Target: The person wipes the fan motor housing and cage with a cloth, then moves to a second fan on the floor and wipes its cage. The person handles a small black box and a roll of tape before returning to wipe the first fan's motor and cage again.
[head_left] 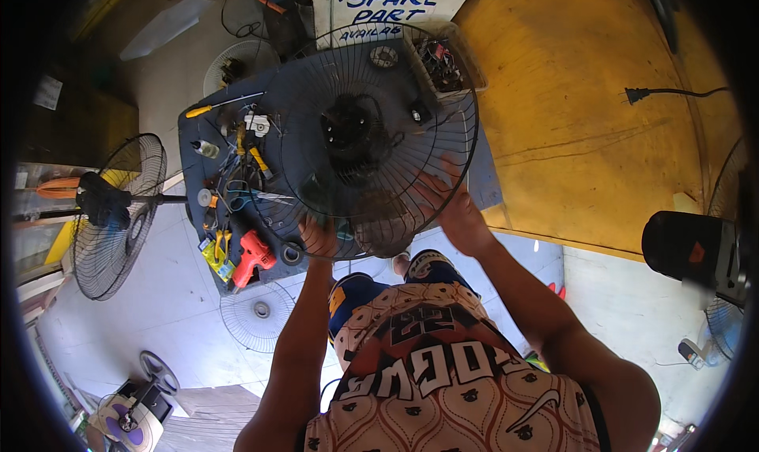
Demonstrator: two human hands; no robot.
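Observation:
A round black wire fan guard (462,139) spans the middle of the dark work table. Inside it, or behind its wires, sits a black fan motor housing (349,128). My left hand (317,237) is at the near left rim of the guard, its fingers curled there and partly hidden by the wires. My right hand (452,215) lies by the near right rim, fingers spread, with guard wires crossing over them. Whether its fingers press on the guard, I cannot tell.
Left on the table (194,136) lie a yellow-handled screwdriver (202,111), a red tool (253,257), yellow pliers (222,245) and a solder spool (207,198). A bin of small parts (443,60) stands far right. A standing fan (118,207) is left; another guard (257,316) lies below.

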